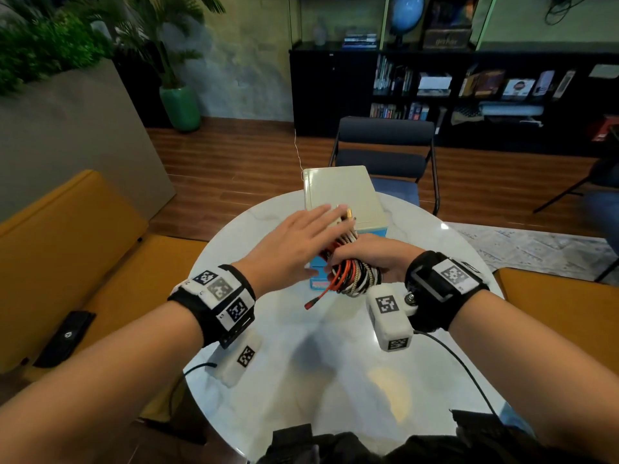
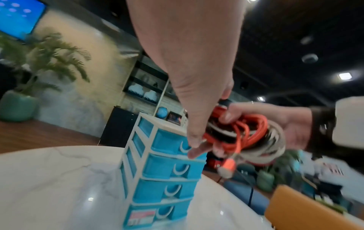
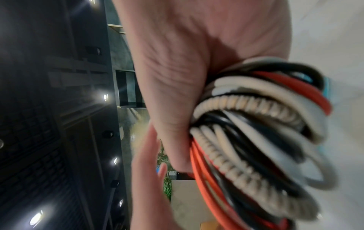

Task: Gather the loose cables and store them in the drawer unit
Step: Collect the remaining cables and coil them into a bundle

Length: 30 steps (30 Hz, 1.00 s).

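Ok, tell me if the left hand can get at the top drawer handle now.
Probably yes: the left hand is open, its fingertips at the top drawer handle, with nothing between them.

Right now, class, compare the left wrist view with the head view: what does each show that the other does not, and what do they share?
Only the left wrist view shows the drawer fronts stacked blue with white curved handles, the left hand's fingertips at the top drawer's handle. Only the head view shows the unit's cream top, the round white table and the yellow bench. Both show the drawer unit, the left hand and the right hand gripping the cable bundle.
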### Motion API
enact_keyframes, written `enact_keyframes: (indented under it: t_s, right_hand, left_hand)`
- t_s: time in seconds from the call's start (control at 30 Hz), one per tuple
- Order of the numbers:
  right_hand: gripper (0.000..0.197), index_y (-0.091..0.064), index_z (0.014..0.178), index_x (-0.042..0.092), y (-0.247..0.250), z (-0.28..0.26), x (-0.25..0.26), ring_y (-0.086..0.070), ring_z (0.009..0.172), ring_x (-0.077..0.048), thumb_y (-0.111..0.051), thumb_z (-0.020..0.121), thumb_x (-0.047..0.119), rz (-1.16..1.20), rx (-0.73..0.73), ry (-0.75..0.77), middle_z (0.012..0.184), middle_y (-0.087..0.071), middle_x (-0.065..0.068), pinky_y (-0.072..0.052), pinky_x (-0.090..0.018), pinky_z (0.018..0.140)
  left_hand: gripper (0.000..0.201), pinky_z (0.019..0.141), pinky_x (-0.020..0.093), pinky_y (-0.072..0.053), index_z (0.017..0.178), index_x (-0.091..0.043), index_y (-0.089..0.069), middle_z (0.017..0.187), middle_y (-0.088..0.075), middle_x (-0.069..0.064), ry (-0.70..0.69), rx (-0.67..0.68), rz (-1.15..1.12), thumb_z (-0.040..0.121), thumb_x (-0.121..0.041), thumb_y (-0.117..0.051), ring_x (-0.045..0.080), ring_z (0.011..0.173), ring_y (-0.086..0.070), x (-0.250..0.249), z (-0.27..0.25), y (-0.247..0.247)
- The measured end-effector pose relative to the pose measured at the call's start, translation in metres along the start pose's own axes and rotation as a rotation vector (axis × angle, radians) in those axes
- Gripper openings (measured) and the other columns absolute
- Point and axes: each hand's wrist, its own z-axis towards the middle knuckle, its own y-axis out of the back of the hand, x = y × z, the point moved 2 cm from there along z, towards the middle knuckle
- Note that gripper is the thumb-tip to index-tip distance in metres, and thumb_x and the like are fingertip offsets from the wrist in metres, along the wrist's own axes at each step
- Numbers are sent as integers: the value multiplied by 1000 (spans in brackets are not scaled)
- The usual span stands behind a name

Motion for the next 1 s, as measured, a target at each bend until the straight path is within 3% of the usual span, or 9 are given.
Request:
enact_keyframes:
  t_s: [0.07,0.17,0.23,0.33,0.43,0.5,0.57,0.8,1.0]
  right_hand:
    - [36,-58,116,-8,-5,-3,5,-66,99,-37,-65,84,6,-43,94,-24,103,-65,-28,-55,-46,92]
    - [41,-55,122,-10,-9,-7,5,-66,101,-33,-64,87,9,-69,201,-80,105,-67,-25,-50,-46,99]
    - [40,-54,124,-10,-9,-9,4,-66,101,-33,-62,90,10,-83,208,-88,106,-68,-24,-49,-47,101]
    - [39,-55,123,-7,-8,-9,3,-66,100,-31,-62,91,13,-110,191,-106,112,-66,-25,-52,-44,97]
    - [42,-61,116,11,-3,-5,7,-68,90,-19,-73,83,35,-458,10,-42,103,-70,-9,-57,-25,72]
    - [47,-63,111,17,-1,-3,7,-66,83,-13,-75,76,45,-643,-127,-9,97,-69,-3,-53,-21,62]
    - [45,-65,108,14,1,0,5,-67,80,-14,-77,74,41,-621,-158,-3,95,-71,-4,-52,-21,58]
    - [40,-68,108,7,2,4,-4,-72,87,-20,-78,77,30,-439,27,-1,98,-75,-13,-58,-28,77]
    - [39,-64,111,15,-7,11,-6,-69,97,-22,-72,80,37,-657,16,60,104,-72,-8,-57,-29,83]
  left_hand:
    - [98,120,42,-13,152,-21,-13,161,-12,2,-93,11,92,76,-41,-73,21,148,-10,-6,4,-10]
    - [77,120,42,-9,143,-16,-36,146,-45,4,-157,-114,77,78,-34,-74,20,141,-33,-9,7,-15]
    - [64,120,40,-12,131,-15,-48,126,-60,5,-197,-173,74,75,-30,-76,20,125,-52,-10,11,-15]
    - [52,115,37,-26,115,-12,-58,106,-66,5,-213,-197,50,71,-29,-80,20,102,-62,-10,16,-18]
    - [37,92,35,-50,98,-11,-59,93,-65,7,-151,-175,37,71,-29,-77,25,86,-61,-7,17,-22]
    - [38,65,28,-46,91,-11,-56,86,-63,6,-64,-150,38,68,-32,-78,24,76,-57,-4,16,-24]
    - [40,59,26,-38,88,-12,-54,81,-61,5,-37,-146,42,66,-35,-79,23,69,-56,-6,16,-27]
    - [32,70,35,-45,92,-16,-54,82,-61,0,8,-78,-32,77,-44,-51,22,73,-56,-8,6,-32]
    - [30,61,36,-43,90,-14,-51,78,-61,4,41,68,26,75,-36,-66,26,67,-56,-7,9,-40]
